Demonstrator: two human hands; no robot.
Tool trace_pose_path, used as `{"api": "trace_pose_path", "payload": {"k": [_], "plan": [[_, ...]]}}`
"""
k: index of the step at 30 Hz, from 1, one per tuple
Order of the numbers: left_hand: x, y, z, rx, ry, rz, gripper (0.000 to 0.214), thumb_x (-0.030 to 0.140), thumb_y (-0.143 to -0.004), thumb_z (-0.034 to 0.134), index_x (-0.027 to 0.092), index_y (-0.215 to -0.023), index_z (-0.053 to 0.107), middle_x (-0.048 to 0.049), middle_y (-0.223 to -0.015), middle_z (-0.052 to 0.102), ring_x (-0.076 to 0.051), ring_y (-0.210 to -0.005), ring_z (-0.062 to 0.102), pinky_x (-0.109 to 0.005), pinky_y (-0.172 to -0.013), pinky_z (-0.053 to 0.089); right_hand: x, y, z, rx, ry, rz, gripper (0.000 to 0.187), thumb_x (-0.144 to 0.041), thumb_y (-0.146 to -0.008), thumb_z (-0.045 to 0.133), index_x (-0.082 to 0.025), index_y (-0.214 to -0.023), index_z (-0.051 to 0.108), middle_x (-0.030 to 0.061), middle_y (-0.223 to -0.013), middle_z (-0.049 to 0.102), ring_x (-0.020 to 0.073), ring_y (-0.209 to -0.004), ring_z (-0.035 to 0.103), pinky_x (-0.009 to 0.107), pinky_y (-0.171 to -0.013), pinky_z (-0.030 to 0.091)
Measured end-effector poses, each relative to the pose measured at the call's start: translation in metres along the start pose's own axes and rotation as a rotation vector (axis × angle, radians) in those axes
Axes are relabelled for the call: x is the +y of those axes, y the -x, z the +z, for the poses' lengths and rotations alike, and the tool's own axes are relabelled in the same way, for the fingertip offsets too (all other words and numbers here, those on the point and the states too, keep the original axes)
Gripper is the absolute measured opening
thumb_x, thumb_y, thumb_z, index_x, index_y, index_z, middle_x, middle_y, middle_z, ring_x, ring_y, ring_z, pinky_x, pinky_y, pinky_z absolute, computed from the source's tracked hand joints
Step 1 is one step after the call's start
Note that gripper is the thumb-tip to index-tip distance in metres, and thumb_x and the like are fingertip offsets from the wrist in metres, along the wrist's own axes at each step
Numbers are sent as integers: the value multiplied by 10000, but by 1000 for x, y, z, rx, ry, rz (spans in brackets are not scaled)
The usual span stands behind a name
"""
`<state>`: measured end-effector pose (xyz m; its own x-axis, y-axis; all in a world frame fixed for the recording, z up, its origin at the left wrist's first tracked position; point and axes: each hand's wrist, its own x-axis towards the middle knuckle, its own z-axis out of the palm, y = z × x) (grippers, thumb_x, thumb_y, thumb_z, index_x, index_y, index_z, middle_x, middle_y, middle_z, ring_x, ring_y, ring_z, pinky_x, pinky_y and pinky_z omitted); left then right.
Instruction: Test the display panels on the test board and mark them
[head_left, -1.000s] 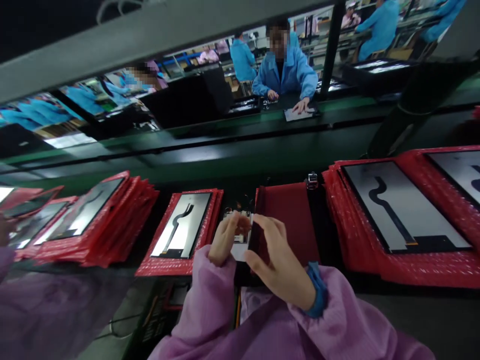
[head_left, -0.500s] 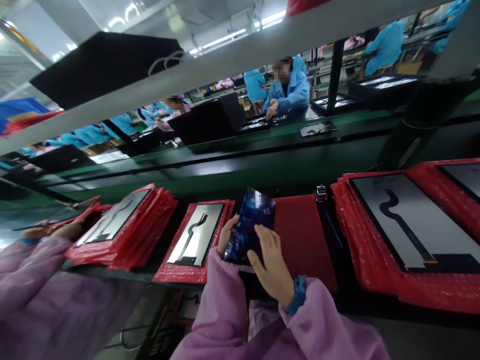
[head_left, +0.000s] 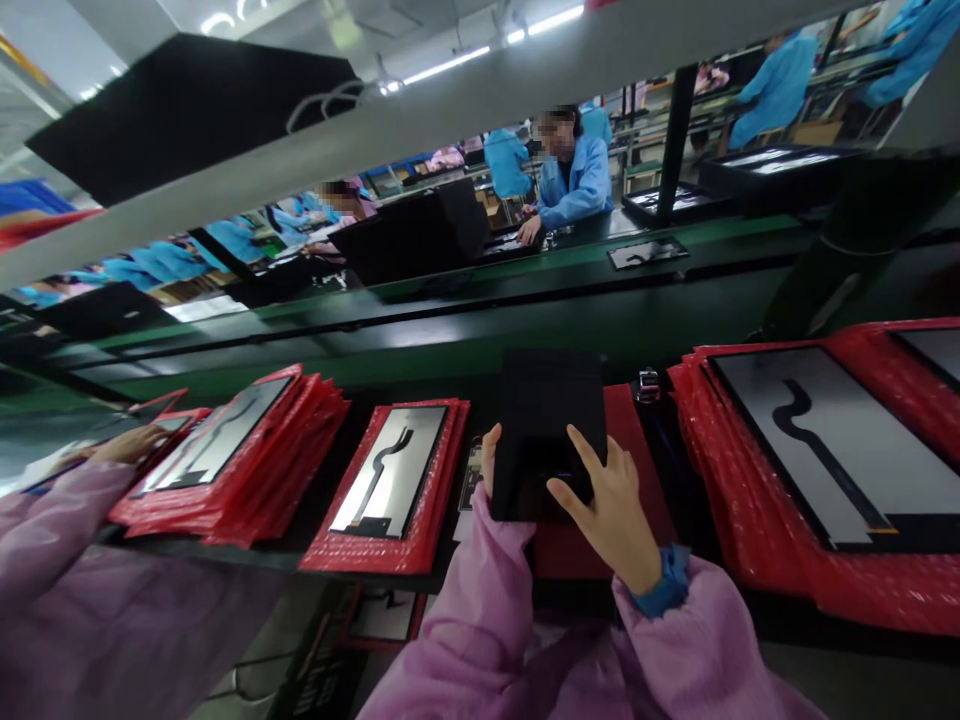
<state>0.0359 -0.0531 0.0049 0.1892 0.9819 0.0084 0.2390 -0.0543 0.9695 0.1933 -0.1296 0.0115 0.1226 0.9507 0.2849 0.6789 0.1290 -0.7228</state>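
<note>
A dark, glossy display panel (head_left: 551, 430) is tilted up in front of me, over a flat red mat (head_left: 574, 550). My left hand (head_left: 491, 465) grips its left edge; only the fingertips show, the rest being behind the panel or in the sleeve. My right hand (head_left: 615, 505) is at the lower right of the panel, thumb and index finger spread over its face. Whether those fingertips touch the surface I cannot tell. Left of the panel, a display with a grey back and a dark flex cable (head_left: 390, 465) lies on red bubble-wrap bags (head_left: 315, 555).
Stacks of red bubble-wrap bags stand at left (head_left: 281, 500) and right (head_left: 724, 500), with displays on top. A small metallic object (head_left: 646, 385) sits behind the mat. A co-worker's hand (head_left: 135, 443) is at far left. Behind runs a green bench (head_left: 420, 335); a person in blue works beyond.
The panel has moved right, over the mat, and its face has turned from shiny blue reflections to plain black. Both my hands shifted right with it. A printed card now shows at its left.
</note>
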Motion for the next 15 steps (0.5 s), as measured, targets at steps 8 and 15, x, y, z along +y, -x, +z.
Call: {"api": "trace_pose_path", "payload": {"k": [8, 15], "plan": [[3, 3, 5, 128, 939, -366, 497, 574, -750, 635, 252, -1125, 687, -53, -946, 771, -335, -1122, 679, -443, -960, 558, -6, 17, -57, -24, 395, -146, 892, -684, -910, 446, -101, -1558, 259, 242, -1490, 429, 382, -1373, 432, 564, -1060, 477], [5, 11, 7, -39, 1163, -345, 509, 565, -767, 647, 181, -1094, 710, -88, -1077, 766, -321, -980, 716, -430, -864, 578, -67, 17, -106, 128, 669, -295, 720, -480, -933, 557, -87, -1504, 362, 249, -1474, 443, 412, -1360, 443, 564, -1055, 471]]}}
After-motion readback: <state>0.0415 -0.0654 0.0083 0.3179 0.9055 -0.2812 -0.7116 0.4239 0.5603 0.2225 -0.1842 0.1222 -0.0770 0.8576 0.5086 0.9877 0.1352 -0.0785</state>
